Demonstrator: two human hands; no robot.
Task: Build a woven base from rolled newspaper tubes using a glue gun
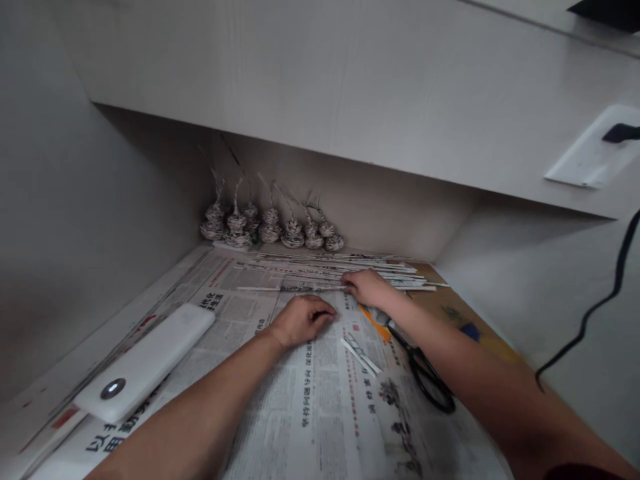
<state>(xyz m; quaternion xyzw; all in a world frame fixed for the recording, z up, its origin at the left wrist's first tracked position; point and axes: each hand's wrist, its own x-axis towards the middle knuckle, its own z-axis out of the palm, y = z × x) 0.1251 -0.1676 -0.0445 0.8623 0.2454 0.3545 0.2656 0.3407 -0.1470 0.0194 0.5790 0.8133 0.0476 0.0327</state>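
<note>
My right hand (369,288) reaches to the rolled paper sticks at the back, its fingertips closed on one long thin paper stick (310,289) nearest me. Lower and to the left, my left hand (303,319) hovers low over or rests on the newspaper, which I cannot tell. Its fingers are loosely bent, with a gap at the thumb and nothing visible between them. Behind the right hand, more paper sticks (320,270) lie side by side. Black-handled scissors (431,380) lie partly under my right forearm, beside an orange strip (376,325). Short paper pieces (361,357) lie between my arms.
Several woven paper gourds (270,227) with thin stems stand along the back wall. A long white device with a round button (150,360) lies at left. Newspaper (280,427) covers the surface. A cabinet panel (320,73) overhangs it; a black cable (607,300) hangs at right.
</note>
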